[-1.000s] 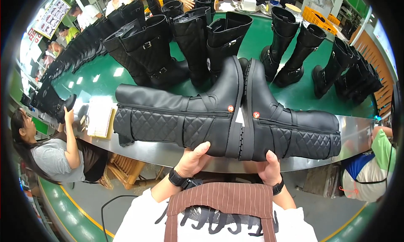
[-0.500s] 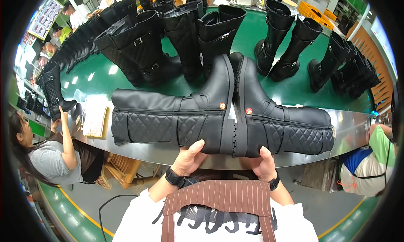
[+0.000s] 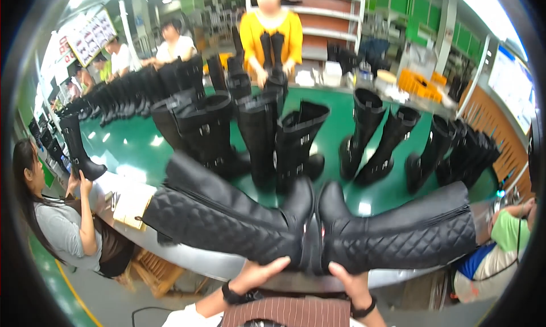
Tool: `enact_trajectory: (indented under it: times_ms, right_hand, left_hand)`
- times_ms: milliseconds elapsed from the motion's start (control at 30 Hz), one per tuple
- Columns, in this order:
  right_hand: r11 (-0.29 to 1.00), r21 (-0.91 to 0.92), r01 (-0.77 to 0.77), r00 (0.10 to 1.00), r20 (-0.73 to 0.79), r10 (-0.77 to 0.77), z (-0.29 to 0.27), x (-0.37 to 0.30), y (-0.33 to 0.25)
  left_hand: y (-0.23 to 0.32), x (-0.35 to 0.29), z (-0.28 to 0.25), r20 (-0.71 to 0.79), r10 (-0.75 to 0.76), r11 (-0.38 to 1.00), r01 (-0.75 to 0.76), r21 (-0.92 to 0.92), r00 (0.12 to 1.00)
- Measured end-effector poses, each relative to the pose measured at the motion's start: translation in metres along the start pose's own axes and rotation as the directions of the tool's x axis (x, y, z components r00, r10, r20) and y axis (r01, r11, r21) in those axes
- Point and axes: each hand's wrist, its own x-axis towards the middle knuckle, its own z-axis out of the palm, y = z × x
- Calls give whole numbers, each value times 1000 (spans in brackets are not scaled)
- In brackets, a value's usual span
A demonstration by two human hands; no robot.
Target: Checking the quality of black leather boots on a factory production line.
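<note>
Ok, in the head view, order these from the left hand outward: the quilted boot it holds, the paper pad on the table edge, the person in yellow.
1. Quilted boot, in the left hand, just above it.
2. Paper pad, further left on the table edge.
3. Person in yellow, across the green table.

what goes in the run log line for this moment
left hand: holds left quilted boot | right hand: holds right quilted boot | soles together | over green table

Two tall black quilted boots [image 3: 227, 221] [image 3: 398, 233], lying sole to sole
</note>
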Motion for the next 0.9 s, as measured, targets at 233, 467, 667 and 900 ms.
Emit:
enact_trajectory:
  times_ms: [233, 467, 667, 900]
  right_hand:
    - [856, -517, -4, 995, 84, 56, 13, 10, -6]
    - [770, -591, 241, 971, 145, -192, -49, 5, -89]
    - [355, -782, 512, 749, 204, -630, -64, 4, -191]
    - [579, -686, 441, 895, 386, -223, -27, 46, -244]
  left_hand:
    - [11, 22, 13, 107, 105, 751, -150, 643, 989]
    - [3, 23, 9, 189, 99, 646, -207, 734, 977]
    - [3, 25, 10, 213, 79, 666, -210, 716, 974]
    - [-6, 25, 21, 211, 183, 627, -279, 727, 960]
